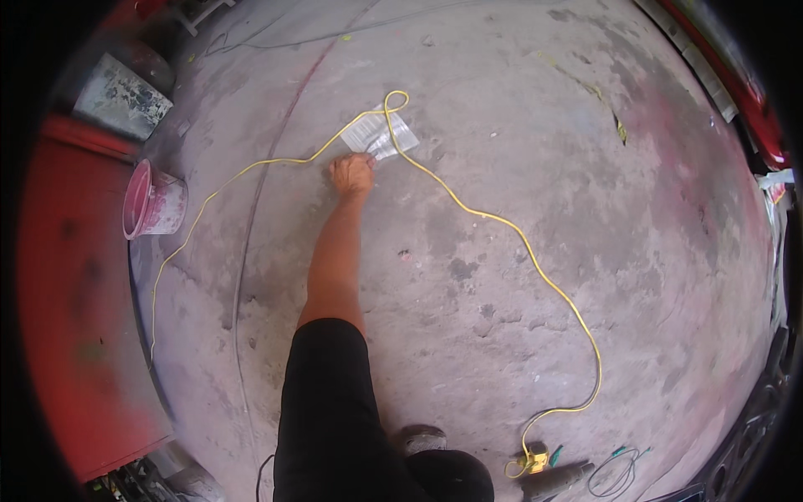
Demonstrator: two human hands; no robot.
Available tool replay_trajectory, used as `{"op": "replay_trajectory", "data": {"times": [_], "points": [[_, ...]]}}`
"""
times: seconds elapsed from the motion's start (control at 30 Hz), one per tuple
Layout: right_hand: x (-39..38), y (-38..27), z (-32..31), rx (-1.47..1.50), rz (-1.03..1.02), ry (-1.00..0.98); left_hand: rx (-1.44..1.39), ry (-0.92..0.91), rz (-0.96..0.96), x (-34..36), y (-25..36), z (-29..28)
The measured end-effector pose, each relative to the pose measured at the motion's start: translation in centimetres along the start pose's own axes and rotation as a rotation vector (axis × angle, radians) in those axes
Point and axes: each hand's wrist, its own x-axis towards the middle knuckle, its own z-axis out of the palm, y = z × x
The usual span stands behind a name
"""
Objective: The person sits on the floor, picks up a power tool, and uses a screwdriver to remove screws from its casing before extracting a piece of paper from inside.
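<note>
My left hand (352, 174) reaches far forward, low over the concrete floor. Its fingers are closed at the near edge of a clear, crinkled plastic sheet (405, 134), and they seem to pinch that edge, though the fingertips are partly hidden. A yellow cord (487, 215) crosses on top of the sheet and makes a small loop at its far side. From there one run goes left past a bucket, and the other curves right and back to a small yellow box (536, 457) near the lower edge. My right hand is out of view.
A pink-stained bucket (171, 205) lies tipped at the left beside a red cabinet (84, 309). Behind it stands a paint-spattered container (123, 96). A dark cylinder (556, 483) and a coiled thin cable (615, 478) lie at the lower right. A dark shoe (422, 437) shows near the lower edge.
</note>
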Motion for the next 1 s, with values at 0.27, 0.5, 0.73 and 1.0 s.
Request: {"op": "replay_trajectory", "data": {"times": [0.27,0.5,0.73,1.0], "points": [[-0.3,1.0,4.3,0.992,-0.087,0.21,-1.319,-0.198,-0.336,-11.9,0.0,-2.2],[0.5,-6.0,-11.7,0.909,0.329,-0.296,-2.059,-1.359,0.089,-34.3,6.5,-8.8],[0.3,-5.4,-12.6,1.088,-0.218,-0.114,-1.257,-1.932,0.386,-48.7,27.1,-15.5],[-7.5,3.6,-5.5,1.365,-0.259,0.058,-0.371,-2.105,0.813,-73.9,45.9,-10.8]]}}
